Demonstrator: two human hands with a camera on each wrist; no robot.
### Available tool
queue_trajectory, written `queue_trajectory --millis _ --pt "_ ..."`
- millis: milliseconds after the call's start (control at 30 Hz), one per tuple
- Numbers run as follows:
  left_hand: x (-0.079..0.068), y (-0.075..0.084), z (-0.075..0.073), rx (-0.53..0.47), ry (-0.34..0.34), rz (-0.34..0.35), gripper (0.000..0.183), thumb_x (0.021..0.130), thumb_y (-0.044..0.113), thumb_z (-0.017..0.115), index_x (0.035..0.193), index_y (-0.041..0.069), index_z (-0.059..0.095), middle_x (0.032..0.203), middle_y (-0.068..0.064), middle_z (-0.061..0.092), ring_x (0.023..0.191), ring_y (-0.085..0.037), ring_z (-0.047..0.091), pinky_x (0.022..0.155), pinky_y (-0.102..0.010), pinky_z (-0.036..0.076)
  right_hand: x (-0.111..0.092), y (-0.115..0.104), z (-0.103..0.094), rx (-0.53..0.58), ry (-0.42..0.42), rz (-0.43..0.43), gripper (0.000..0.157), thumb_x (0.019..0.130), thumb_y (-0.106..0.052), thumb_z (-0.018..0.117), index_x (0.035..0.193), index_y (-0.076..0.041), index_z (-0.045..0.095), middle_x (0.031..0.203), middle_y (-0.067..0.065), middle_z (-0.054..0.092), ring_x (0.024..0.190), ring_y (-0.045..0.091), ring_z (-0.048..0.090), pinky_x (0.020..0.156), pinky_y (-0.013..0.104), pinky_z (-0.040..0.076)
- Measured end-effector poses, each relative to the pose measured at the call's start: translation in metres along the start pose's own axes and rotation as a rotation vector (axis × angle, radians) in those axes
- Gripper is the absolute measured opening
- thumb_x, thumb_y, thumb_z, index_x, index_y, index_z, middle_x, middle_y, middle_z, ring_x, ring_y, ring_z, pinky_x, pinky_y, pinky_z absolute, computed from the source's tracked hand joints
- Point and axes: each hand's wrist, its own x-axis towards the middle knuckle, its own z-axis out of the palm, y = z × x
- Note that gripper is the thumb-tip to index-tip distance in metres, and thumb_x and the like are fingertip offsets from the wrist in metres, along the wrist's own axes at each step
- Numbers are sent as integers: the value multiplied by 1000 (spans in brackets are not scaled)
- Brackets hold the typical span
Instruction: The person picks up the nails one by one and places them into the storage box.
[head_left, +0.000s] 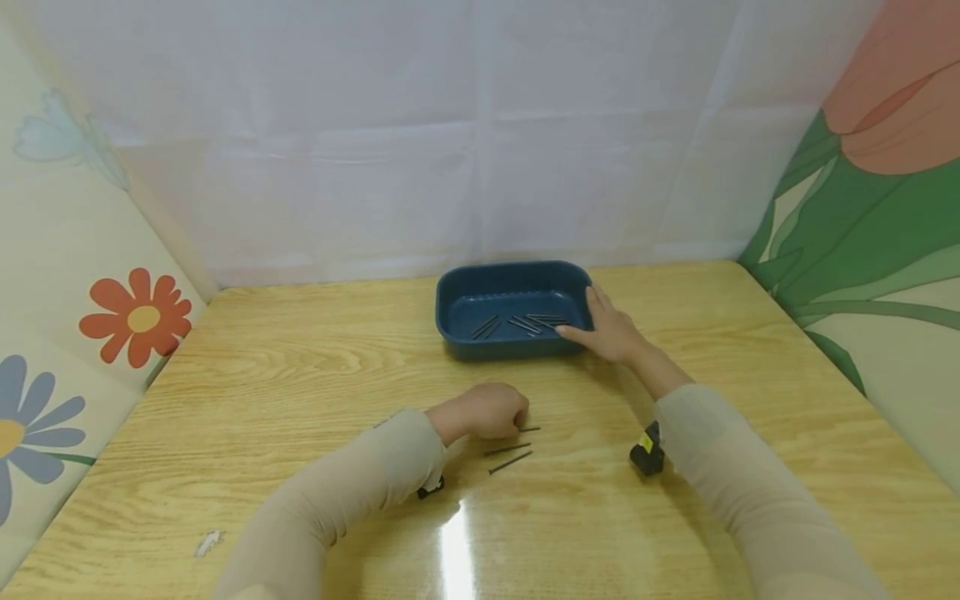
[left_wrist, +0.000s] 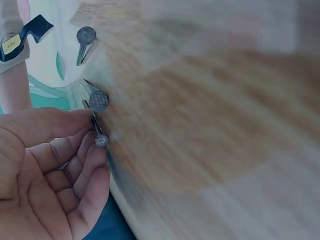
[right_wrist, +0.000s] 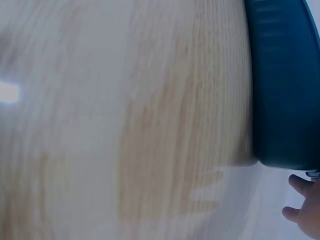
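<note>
My left hand is low over the table, thumb and fingertips pinching a nail by its shank, its textured round head showing. Two more nails, the near one and the middle one, lie side by side on the wood close to that hand. Farther back, my right hand grips the front right corner of a blue plastic bin, thumb over the front rim and fingers along the right end. Several dark nails lie on the bin's floor. In the right wrist view just some fingertips show beside the bin's end.
The wood-grain table runs back to a white sheet behind the bin. Painted flower panels stand at the left and right. A black wrist device hangs under the right sleeve. A small pale mark is at the front left.
</note>
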Motion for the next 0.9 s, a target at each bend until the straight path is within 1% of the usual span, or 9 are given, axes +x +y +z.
queue_trajectory --millis 167,367,433,500,633,767,833,900 --pt "2 0 1 15 -3 -3 5 76 11 61 73 13 58 70 7 51 65 -8 48 58 -21 39 1 0 0 -7 -1 -5 99 79 -63 40 135 1 -10 140 17 -14 126 39 1 96 57 6" --pt "1 1 0 2 -7 23 8 75 13 63 70 14 56 67 9 49 63 -8 47 56 -20 38 0 -1 -1 -12 1 -5 99 79 -62 40 135 2 -9 140 18 -14 126 39 0 95 58 6" --pt "0 0 0 -36 -2 39 8 74 13 63 70 14 56 66 9 49 62 -8 46 55 -20 38 0 -1 -1 -11 -1 -9 99 79 -62 40 135 2 -9 140 18 -14 126 38 0 95 58 6" --pt "-1 -1 -1 -105 3 60 8 74 12 63 72 13 56 67 8 49 62 -7 46 55 -19 38 0 -1 0 -12 -3 -12 98 79 -62 40 135 3 -9 140 18 -14 126 38 0 95 58 5" --pt "-1 -7 -3 -238 27 133 5 77 5 60 77 10 57 72 5 52 65 -7 46 59 -18 39 0 -1 0 -6 2 -15 98 79 -62 40 135 2 -9 140 17 -14 126 37 0 95 58 5" --pt "0 -13 -7 -293 52 198 5 79 4 57 82 8 58 78 3 54 70 -7 48 63 -17 41 0 -1 0 -5 11 -13 98 79 -62 40 135 2 -9 140 17 -14 126 37 0 95 58 4" --pt "1 -15 -8 -325 46 203 7 80 4 56 85 8 59 80 3 54 71 -7 49 64 -17 41 0 -1 0 -9 12 -13 98 79 -62 40 135 2 -9 140 17 -14 126 37 -1 95 58 4" --pt "2 -18 -9 -361 34 193 10 81 4 54 89 7 59 83 2 55 73 -6 50 66 -17 42 0 0 0 -15 14 -14 98 79 -62 40 135 3 -9 140 18 -14 126 36 -1 95 58 4"
